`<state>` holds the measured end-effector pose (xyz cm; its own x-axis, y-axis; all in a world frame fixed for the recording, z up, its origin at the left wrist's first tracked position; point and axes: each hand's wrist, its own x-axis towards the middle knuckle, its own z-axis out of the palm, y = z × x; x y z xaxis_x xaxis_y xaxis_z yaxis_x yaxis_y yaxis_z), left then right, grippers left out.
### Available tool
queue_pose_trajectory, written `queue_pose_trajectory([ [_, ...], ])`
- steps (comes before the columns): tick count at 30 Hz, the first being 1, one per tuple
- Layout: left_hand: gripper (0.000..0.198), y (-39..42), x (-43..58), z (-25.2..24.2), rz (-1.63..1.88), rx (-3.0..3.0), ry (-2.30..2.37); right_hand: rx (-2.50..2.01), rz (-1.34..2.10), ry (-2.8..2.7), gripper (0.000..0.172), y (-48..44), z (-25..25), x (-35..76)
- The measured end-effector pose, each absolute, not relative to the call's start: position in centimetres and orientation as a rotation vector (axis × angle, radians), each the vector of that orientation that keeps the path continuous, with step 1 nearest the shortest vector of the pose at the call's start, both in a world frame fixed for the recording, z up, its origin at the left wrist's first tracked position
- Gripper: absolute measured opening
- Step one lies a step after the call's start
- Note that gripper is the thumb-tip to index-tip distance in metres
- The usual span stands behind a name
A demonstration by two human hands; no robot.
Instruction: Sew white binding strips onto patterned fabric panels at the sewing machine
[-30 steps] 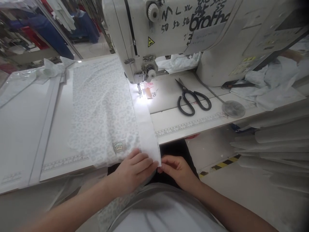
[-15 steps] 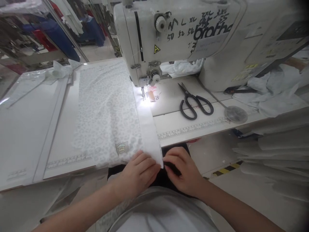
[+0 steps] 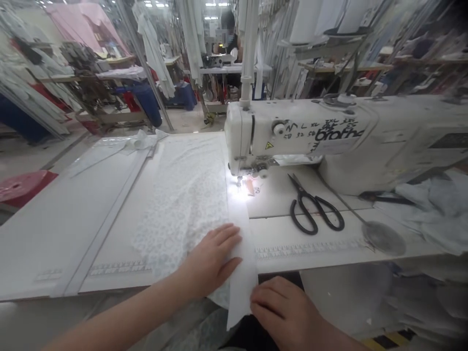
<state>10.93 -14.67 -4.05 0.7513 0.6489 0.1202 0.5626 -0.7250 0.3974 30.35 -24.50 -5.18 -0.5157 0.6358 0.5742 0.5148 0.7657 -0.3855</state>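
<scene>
A pale patterned fabric (image 3: 183, 204) lies on the white sewing table (image 3: 54, 234), with a plain white band (image 3: 239, 243) along its right edge running up to the lit needle (image 3: 239, 183) of the white sewing machine (image 3: 310, 136). My left hand (image 3: 210, 261) rests flat on the fabric near the table's front edge, fingers stretched out. My right hand (image 3: 283, 312) sits below the table edge with curled fingers at the band's hanging end; whether it pinches the band is hidden.
Black scissors (image 3: 314, 209) lie on the table right of the needle. A round metal disc on a rod (image 3: 382, 236) and crumpled white cloth (image 3: 435, 209) sit further right. Behind are racks of hanging garments, other tables and a seated person (image 3: 228, 34).
The camera has tilted up, showing the workshop behind. My left hand has slid forward onto the fabric and flattened. My right hand has dropped lower by the band's end.
</scene>
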Motion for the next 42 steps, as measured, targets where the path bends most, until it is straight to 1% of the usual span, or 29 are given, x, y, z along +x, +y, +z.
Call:
queue_pose_trajectory([
  [9,0.037,-9.8,10.6,-3.7,0.309,2.744,0.856,-0.908,0.224,-2.306,0.019,-20.1,-4.3,30.1],
  [14,0.031,-9.7,11.5,-3.8,0.296,2.757,0.892,-0.928,0.201,-2.303,0.023,-17.7,-4.5,30.4],
  [19,0.035,-9.9,11.5,-4.2,0.286,2.664,0.959,-0.954,0.114,-2.298,0.024,-15.3,-4.9,30.6],
  [25,0.039,-6.1,11.1,-3.8,0.275,2.697,0.830,-0.989,0.062,-2.300,0.027,-12.5,-4.7,31.0],
  [34,0.043,-2.1,11.6,-3.6,0.282,2.703,0.816,-1.036,-0.071,-2.325,0.031,-8.9,-4.9,31.5],
  [38,0.045,-0.2,11.7,-3.2,0.286,2.701,0.829,-1.022,-0.083,-2.318,0.028,-7.3,-5.4,31.8],
  [40,0.041,0.0,11.7,-2.9,0.315,2.705,0.794,-1.010,-0.055,-2.336,0.025,-6.6,-5.6,31.9],
  [42,0.030,-0.6,11.8,-2.8,0.339,2.686,0.718,-1.000,-0.039,-2.346,0.025,-6.2,-5.7,32.0],
])
